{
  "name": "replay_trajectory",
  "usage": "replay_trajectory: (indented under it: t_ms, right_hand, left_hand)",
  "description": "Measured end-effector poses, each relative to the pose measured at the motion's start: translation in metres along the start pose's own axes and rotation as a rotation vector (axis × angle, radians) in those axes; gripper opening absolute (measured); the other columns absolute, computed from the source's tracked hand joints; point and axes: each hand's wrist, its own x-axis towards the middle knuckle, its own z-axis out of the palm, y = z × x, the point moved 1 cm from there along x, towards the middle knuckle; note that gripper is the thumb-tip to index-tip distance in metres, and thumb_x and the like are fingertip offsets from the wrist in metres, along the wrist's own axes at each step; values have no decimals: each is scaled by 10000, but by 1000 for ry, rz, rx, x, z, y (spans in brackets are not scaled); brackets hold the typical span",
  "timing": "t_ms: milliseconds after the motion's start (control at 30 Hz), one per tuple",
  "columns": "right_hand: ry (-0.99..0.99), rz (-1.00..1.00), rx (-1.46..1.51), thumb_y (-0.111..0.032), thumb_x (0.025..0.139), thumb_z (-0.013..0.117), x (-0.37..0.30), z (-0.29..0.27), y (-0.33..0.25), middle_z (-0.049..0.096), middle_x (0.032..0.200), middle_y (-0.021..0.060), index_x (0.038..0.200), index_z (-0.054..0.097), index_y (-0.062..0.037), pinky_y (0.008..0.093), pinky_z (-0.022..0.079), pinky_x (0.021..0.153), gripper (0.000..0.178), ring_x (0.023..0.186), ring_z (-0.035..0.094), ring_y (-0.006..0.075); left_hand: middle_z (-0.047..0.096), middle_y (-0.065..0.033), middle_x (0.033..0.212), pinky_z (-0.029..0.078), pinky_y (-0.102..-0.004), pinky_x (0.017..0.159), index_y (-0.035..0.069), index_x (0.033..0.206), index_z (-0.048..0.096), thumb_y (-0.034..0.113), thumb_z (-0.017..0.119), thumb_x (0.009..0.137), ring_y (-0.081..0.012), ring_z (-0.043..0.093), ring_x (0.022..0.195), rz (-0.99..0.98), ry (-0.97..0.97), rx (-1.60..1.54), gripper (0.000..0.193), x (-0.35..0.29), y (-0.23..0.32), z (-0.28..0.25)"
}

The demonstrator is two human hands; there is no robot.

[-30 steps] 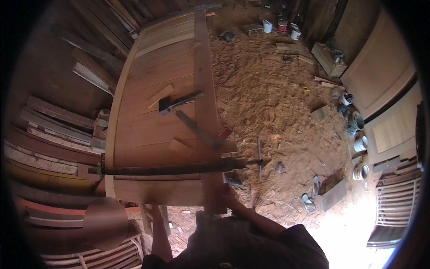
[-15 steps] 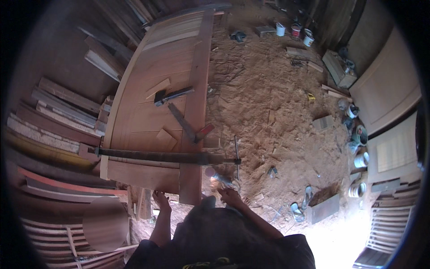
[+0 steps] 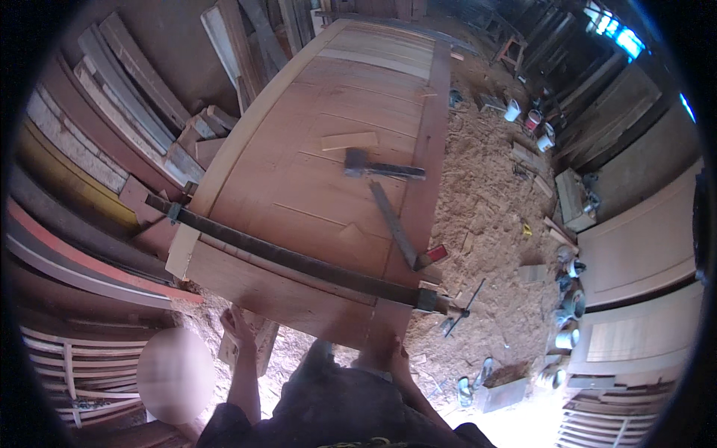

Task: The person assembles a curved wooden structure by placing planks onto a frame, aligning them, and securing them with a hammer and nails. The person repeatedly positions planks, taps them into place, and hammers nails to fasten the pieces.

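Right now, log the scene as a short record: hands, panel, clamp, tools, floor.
Left hand: by the near edge of the wooden panel, contact unclear; hand at
Right hand: at its near right corner, grip unclear
Clamp: long bar clamp across the near end
Tools: hammer, L-shaped tool, on panel
Floor: brown, littered

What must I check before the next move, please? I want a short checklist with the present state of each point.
1. Bar clamp lies across the wooden door panel: ok.
2. Clamp is tight: cannot tell from this view.
3. Panel free of loose tools: not ok; a hammer and an L-shaped tool lie on it.
4. L-shaped tool well inside the edge: not ok; its red end is at the panel's right edge.
5. Left grip firm on the near end: cannot tell.
6. Right grip firm at the near right corner: cannot tell.
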Motion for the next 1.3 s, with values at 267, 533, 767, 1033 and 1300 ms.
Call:
replay_trajectory:
  t_ms: [267, 533, 767, 1033, 1300]
  right_hand:
    - [315, 128, -104, -797, 970, 401, 7, 11, 0, 658, 1306, 236, 1393, 574, 84, 428, 497, 1019, 992, 1228, 622, 324]
    - [434, 276, -42, -810, 962, 399, -18, 32, -51, 694, 1243, 241, 1331, 606, 130, 442, 511, 965, 1030, 1144, 668, 330]
    - [469, 299, -111, -807, 964, 399, -24, -3, -29, 701, 1208, 249, 1302, 623, 131, 451, 514, 951, 1022, 1122, 676, 333]
    - [491, 267, -204, -805, 966, 399, -20, -7, -42, 710, 1169, 258, 1269, 643, 131, 461, 518, 936, 1013, 1097, 686, 335]
    - [495, 254, -242, -802, 968, 398, -7, -7, -34, 718, 1129, 267, 1235, 662, 132, 471, 521, 921, 1007, 1071, 695, 338]
  left_hand:
    - [603, -204, 1349, 525, -408, 965, 23, 1421, 497, 610, 782, 849, -323, 610, 1151, -385, 108, -108, 868, 132, -13, 42]
    - [491, -148, 1513, 401, -432, 1128, 28, 1540, 397, 637, 692, 883, -308, 501, 1337, -391, -80, -482, 943, 117, 7, 78]
    - [583, -82, 1414, 456, -399, 1089, 11, 1464, 470, 516, 796, 881, -232, 564, 1252, -557, 174, -491, 838, 100, 22, 62]
    - [567, -174, 1391, 447, -443, 1100, -50, 1449, 443, 687, 851, 731, -291, 546, 1272, -556, 181, -255, 1106, 97, 40, 48]
    - [568, -170, 1397, 488, -433, 1065, -40, 1424, 477, 662, 853, 749, -274, 555, 1263, -634, 213, -291, 1044, 93, 53, 54]
